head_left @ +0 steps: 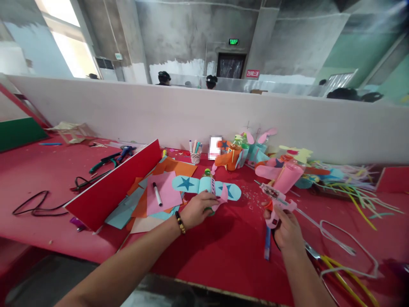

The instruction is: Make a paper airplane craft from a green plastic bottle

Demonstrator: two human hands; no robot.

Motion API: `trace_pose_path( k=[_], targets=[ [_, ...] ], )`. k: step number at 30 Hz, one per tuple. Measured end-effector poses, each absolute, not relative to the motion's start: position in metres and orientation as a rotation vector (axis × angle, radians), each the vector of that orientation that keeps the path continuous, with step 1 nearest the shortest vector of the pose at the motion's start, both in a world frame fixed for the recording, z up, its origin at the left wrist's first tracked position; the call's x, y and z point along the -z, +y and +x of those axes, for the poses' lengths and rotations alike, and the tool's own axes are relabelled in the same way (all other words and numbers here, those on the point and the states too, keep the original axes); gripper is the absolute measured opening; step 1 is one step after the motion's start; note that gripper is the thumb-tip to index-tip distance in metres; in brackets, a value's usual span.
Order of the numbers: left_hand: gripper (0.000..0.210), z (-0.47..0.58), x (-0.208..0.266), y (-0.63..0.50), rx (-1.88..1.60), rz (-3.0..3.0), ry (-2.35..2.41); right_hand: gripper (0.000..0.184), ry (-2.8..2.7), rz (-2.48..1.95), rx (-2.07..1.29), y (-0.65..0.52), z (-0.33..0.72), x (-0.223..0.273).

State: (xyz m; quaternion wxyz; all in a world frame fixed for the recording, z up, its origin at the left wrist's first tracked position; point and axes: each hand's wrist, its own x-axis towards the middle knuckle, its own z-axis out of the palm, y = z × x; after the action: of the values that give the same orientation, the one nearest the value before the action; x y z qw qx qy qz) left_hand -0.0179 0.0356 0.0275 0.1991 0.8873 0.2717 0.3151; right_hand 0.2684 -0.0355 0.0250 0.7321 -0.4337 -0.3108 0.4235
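My left hand (204, 209), with a beaded bracelet at the wrist, closes on a bottle airplane (205, 184). This craft is wrapped in light blue paper, with wide wings bearing dark blue stars, a green cap at its far end and a pink tail piece near my fingers. On the right, my right hand (286, 224) is wrapped round the handle of a pink hot glue gun (275, 200). Its nozzle points up and left, apart from the airplane, and a finger lies by the orange trigger. My fingers hide part of the airplane's near end.
Coloured paper sheets (137, 209) and a marker (157, 194) lie left, beside a red upright board (121, 183). More bottle crafts (236, 155) stand along the white partition (191, 111). Yellow-handled scissors (338, 273), a white cord (351, 238) and paper strips (354, 183) are at right.
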Motion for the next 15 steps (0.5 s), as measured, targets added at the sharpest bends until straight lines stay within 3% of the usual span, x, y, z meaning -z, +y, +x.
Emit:
trace_pose_path(
  k=[5, 8, 12, 15],
  targets=[
    [0.01, 0.011, -0.058, 0.036, -1.134, 2.08, 0.82, 0.029, -0.87, -1.084, -0.88, -0.021, 0.269, -0.044],
    [0.018, 0.042, -0.05, 0.024, -0.976, 1.907, 0.694, 0.026, -0.939, -1.021, -0.819, -0.014, 0.277, -0.055],
    [0.031, 0.064, -0.014, 0.024, -0.768, 1.967, 0.927, 0.023, -0.894, -0.991, -0.801, -0.017, 0.288, -0.049],
    [0.014, 0.062, 0.005, 0.031, -0.784, 2.01, 1.012, 0.023, -0.934, -1.112, -0.838, -0.027, 0.295, -0.033]
  ],
)
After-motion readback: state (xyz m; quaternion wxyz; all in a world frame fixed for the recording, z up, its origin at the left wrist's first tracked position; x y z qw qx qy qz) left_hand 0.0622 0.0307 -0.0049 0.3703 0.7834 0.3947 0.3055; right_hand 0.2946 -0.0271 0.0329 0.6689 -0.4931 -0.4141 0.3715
